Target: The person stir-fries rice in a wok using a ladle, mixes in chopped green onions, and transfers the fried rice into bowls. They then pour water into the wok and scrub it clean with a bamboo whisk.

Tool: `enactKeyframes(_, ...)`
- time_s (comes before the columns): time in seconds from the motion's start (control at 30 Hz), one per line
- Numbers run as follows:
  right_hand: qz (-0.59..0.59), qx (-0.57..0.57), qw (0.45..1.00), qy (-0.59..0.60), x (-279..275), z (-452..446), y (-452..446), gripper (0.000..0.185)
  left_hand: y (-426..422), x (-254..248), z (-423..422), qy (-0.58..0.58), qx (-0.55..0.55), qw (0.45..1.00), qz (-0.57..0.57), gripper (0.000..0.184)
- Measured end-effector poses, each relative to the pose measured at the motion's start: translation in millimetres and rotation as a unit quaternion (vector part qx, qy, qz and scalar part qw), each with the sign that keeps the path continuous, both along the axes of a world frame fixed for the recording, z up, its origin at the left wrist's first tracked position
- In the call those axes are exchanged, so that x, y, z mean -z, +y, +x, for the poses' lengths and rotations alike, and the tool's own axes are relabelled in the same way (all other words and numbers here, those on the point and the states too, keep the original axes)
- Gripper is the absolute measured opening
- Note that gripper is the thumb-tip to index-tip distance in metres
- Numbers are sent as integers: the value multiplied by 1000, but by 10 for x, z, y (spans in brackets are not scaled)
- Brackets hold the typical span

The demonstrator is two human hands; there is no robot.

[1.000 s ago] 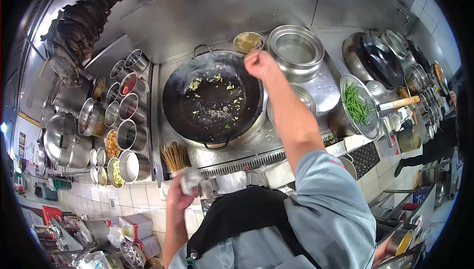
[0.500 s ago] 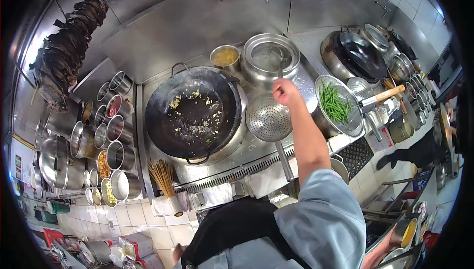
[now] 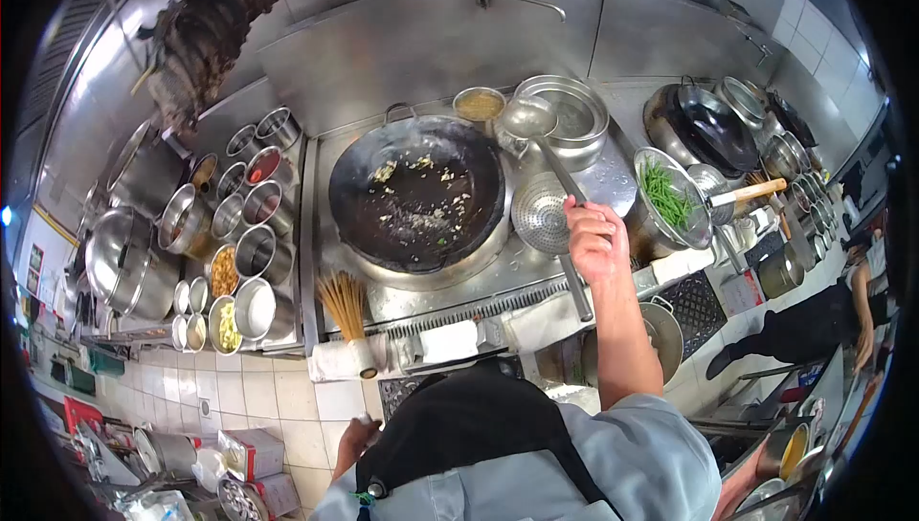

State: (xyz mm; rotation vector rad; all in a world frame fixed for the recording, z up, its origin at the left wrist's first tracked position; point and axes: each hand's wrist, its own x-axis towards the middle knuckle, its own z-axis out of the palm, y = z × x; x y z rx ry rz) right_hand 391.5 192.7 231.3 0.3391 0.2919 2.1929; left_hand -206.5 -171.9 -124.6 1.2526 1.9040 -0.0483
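The right hand (image 3: 598, 239) was curled tight around the handle of a metal ladle (image 3: 529, 117). The ladle's round bowl was up by the left edge of a big silver pot (image 3: 601, 119), and it was hard to tell if the two touched. The left hand (image 3: 356, 437) was down low, close beside the person's black apron (image 3: 459, 425); it was too small and partly hidden, so you could not tell if it held anything. A big black wok (image 3: 359, 191) sat on the stove to the left of the ladle. Little pale bits of food (image 3: 426, 221) were spread over its bottom, and a bit of steam rose from it. A round scoop full of holes (image 3: 543, 215) lay between the wok and the right hand, with its long handle pointing toward the person. Just to the right of that hand, long green beans (image 3: 665, 191) lay in a mesh basket (image 3: 694, 224). Behind the wok stood a small bowl (image 3: 479, 89) with something yellowish in it. A brush of thin sticks (image 3: 342, 306) leaned near the wok's front left side. Another person in dark clothes (image 3: 795, 328) was far off to the right.
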Motion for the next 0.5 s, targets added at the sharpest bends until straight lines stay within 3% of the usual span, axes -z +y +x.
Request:
enactKeyframes(0.07, -28, -22, 999, 2, -171, -201, -383, 29, -148, 297, -148, -41, 24, 998, 41, 71)
enactKeyframes(0.13, -53, -33, 998, -14, -236, -346, -697, 27, -288, 373, -141, -11, 55, 994, 95, 62)
enactKeyframes(0.2, -30, -53, 993, -104, -184, -421, -900, 25, -358, 448, -93, 22, 85, 985, 150, 55)
enactKeyframes(0.27, -15, -56, 967, -247, -165, -441, -1015, 19, -411, -79, 11, -87, 102, 977, 166, 45)
enactKeyframes(0.3, 15, -16, 933, -360, -161, -451, -1064, 18, -477, 137, -53, -374, -128, 918, 15, 46)
enactKeyframes(0.33, 50, 26, 883, -466, -159, -465, -1091, 18, -559, 391, -142, -528, -409, 735, -114, 47)
enactKeyframes(0.43, 79, 128, 724, -673, -144, -517, -1006, 25, -863, -27, -141, -554, -518, 648, 70, 43)
enactKeyframes(0.5, 70, 180, 634, -749, 95, -450, -707, 22, -733, -637, 1, -583, -622, 492, 178, 52)
